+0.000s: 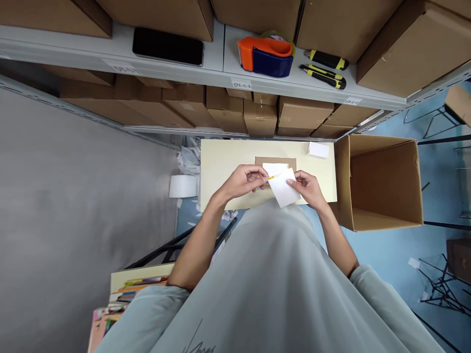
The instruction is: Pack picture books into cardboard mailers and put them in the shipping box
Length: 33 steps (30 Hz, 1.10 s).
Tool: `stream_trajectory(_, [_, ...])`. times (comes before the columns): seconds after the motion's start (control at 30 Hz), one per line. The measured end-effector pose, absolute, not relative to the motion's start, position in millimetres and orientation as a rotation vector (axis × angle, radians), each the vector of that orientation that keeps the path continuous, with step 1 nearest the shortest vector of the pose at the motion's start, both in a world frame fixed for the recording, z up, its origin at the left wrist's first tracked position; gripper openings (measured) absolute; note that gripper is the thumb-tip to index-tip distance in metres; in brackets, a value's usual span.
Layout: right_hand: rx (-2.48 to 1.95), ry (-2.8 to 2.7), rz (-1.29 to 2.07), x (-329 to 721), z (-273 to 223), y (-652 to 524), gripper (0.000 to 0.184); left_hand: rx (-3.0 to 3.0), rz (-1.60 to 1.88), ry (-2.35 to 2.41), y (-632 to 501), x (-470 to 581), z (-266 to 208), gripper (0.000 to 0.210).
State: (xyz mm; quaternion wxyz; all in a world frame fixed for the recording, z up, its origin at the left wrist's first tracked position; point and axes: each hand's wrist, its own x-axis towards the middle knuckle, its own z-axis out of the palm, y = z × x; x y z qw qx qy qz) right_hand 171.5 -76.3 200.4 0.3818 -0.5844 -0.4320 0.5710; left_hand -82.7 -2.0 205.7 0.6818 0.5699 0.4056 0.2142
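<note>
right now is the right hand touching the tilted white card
Touching. The head view shows the right hand pinching the tilted white card by its right side, thumb on its face.

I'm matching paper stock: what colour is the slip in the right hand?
The slip is white, with a yellow mark near one corner (head view).

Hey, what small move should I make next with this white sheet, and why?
Probably pinch the white sheet by its yellow-marked corner with your left hand, to steady it: your right hand already holds the other side, and your left fingertips are right at that corner.
</note>
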Motion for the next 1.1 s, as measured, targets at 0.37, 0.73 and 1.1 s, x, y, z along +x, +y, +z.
stream_trajectory(0.37, [-1.516, -1.269, 1.344, 172, 192, -60, 0.046, 1.343, 0.443, 0.950, -2, -84, 207, 0.032])
stream_trajectory(0.73, [-1.571, -1.458, 1.076, 137, 215, -67, 0.025, 1.306, 0.631, 1.027, -19, -67, 190, 0.034])
stream_trajectory(1.1, [-1.592, -1.433, 1.084, 138, 212, -67, 0.016, 1.418, 0.683, 1.050, -18, -59, 185, 0.020])
